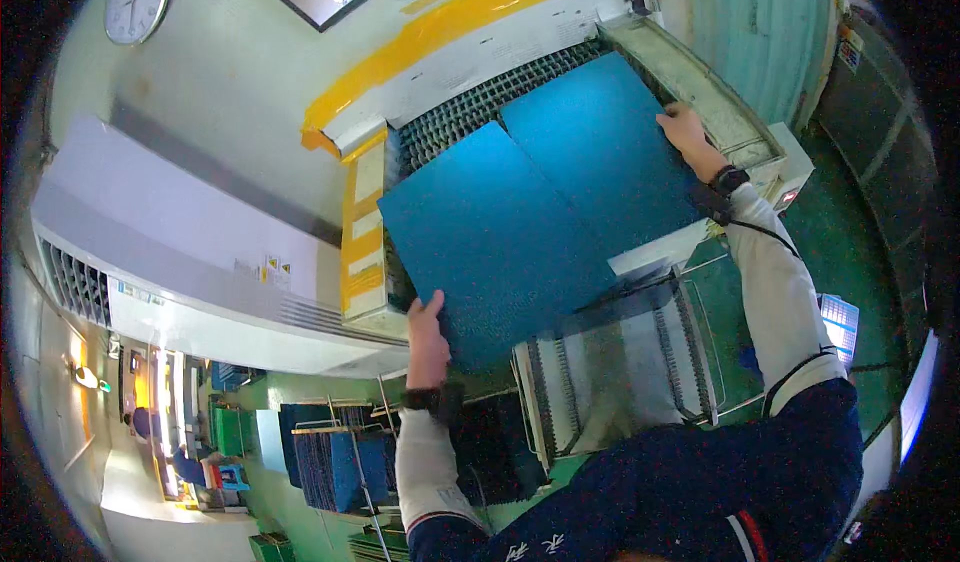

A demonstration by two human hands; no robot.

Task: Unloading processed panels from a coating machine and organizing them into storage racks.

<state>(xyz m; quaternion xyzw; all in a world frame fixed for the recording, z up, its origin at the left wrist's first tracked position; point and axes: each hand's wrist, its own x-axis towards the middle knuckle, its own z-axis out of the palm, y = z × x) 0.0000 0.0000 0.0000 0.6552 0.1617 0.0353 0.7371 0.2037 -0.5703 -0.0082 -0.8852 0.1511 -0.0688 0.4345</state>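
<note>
Blue boards (480, 242), two, side by side, at black rollers (440, 140). Left hand (428, 344) pinches one edge; right hand (688, 134), another.

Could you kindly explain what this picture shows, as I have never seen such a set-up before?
Certainly. There is no robot here: a person is working with two bare hands. The single picture comes from a wide fisheye camera on their head, looking down, so straight edges bend near the rim. Two flat, blue, rectangular panels lie side by side over a dark, grid-like machine bed. The left hand holds the left panel's outer edge; the right hand holds the right panel's outer edge. Whether the panels rest fully on the bed is unclear. Nearer the person stands a metal-framed rack with dark notched rails.
</note>
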